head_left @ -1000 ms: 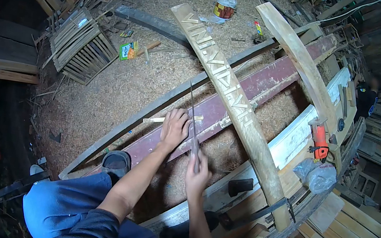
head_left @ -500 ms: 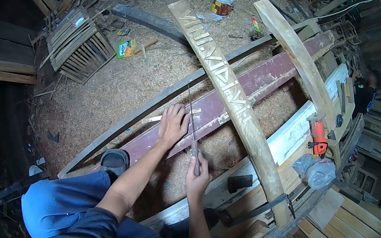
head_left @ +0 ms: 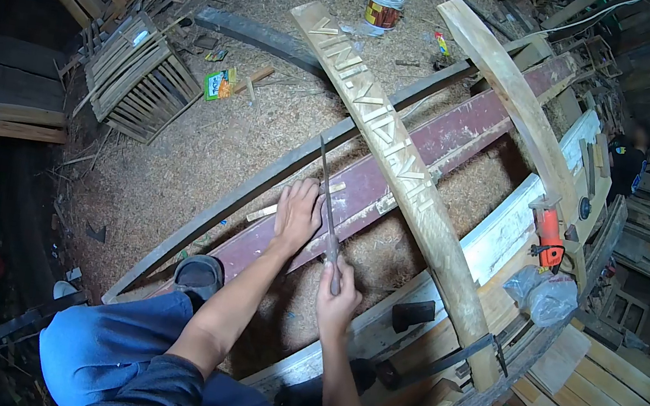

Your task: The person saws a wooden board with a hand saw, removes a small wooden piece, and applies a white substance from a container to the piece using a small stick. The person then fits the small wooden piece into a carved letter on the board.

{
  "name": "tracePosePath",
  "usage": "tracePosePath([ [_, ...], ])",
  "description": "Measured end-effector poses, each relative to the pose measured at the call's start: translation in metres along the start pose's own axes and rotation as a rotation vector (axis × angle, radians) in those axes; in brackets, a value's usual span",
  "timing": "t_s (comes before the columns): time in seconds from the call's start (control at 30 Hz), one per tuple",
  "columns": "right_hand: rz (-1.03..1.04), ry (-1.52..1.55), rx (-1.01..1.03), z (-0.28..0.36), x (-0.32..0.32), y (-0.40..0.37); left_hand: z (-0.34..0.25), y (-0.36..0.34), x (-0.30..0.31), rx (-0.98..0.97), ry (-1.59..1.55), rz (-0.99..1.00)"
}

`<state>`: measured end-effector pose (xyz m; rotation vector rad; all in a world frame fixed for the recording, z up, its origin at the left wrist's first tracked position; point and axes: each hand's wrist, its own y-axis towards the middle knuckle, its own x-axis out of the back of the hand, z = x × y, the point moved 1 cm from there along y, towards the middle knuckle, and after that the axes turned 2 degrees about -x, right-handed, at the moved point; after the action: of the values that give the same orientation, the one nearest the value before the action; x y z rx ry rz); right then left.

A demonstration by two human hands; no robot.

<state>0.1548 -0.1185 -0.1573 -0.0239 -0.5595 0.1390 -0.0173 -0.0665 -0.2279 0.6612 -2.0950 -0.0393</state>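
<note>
My left hand presses a thin pale wooden strip down against the reddish plank, fingers bent over it. The strip's short far end sticks out past my fingers. My right hand is closed around the brown handle of a long narrow-bladed saw; its teeth are too small to make out. The blade points away from me and crosses the strip just right of my left fingers. Right of the saw, a long board with raised wooden letters lies across the plank.
A second curved board lies across the plank farther off. An orange power tool, plastic bags and a dark block are at the right. A paint can and a slatted crate stand on the shavings-covered floor. Another person is at far right.
The saw blade has tilted so more of its flat side shows, and its tip has shifted slightly. My left hand stays on the strip. The whole view has shifted a little.
</note>
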Motion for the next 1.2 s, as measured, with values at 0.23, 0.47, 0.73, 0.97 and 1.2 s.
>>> tracePosePath([
  [0.23,0.029,-0.039,-0.025,-0.012,0.017,-0.011,-0.002,0.003,0.005,-0.002,0.003,0.054],
  [0.47,0.037,-0.033,-0.046,-0.018,0.022,-0.014,0.004,0.001,0.004,-0.032,0.01,0.128],
  [0.73,0.03,0.016,-0.042,-0.022,0.025,-0.005,0.003,0.002,0.003,0.006,-0.003,0.058],
  [0.97,-0.049,0.185,-0.041,-0.022,0.012,0.012,0.001,0.002,0.001,0.031,-0.016,0.063],
  [1.2,0.059,0.108,-0.01,-0.015,-0.024,0.06,0.002,0.003,0.001,-0.033,-0.007,0.006],
])
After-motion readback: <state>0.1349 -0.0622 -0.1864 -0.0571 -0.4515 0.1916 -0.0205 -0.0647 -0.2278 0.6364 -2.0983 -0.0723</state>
